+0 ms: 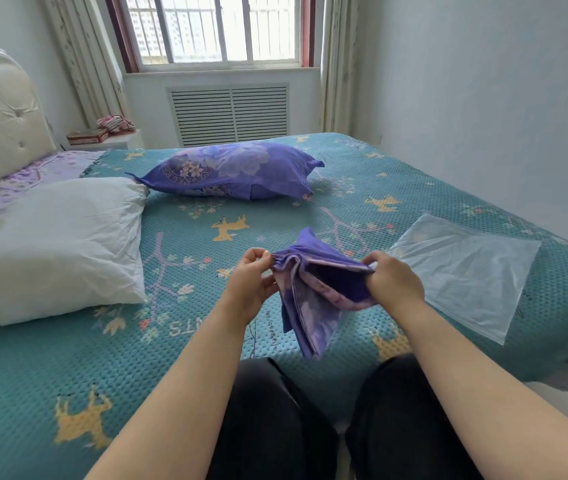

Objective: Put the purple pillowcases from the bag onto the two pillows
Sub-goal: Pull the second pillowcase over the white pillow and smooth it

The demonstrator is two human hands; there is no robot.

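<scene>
- Here the second pillowcase (313,289) hangs between both hands above the bed (185,341), in front of the person's knees, partly folded.
- The left hand (253,278) pinches one bunched corner of the case with thumb and fingertips; the right hand (393,278) has its fingers curled round the opposite edge. Held apart like this, the hands seem to be spreading the fabric to find its opening.
- A dark gap shows between the layers near the right hand, likely the mouth of the case.
- The bare white pillow (50,244) lies on the bed to the left of the case, near at hand, probably waiting to be covered.
- The other pillow (230,169) lies beyond the case, toward the window, already dressed in purple, so half the task looks done.
- The bag (466,271) lies flat on the bed just right of the case; it looks empty, fitting both cases being out.
- Next step, as I judge it: open the mouth wide and bring it to the white pillow.
</scene>
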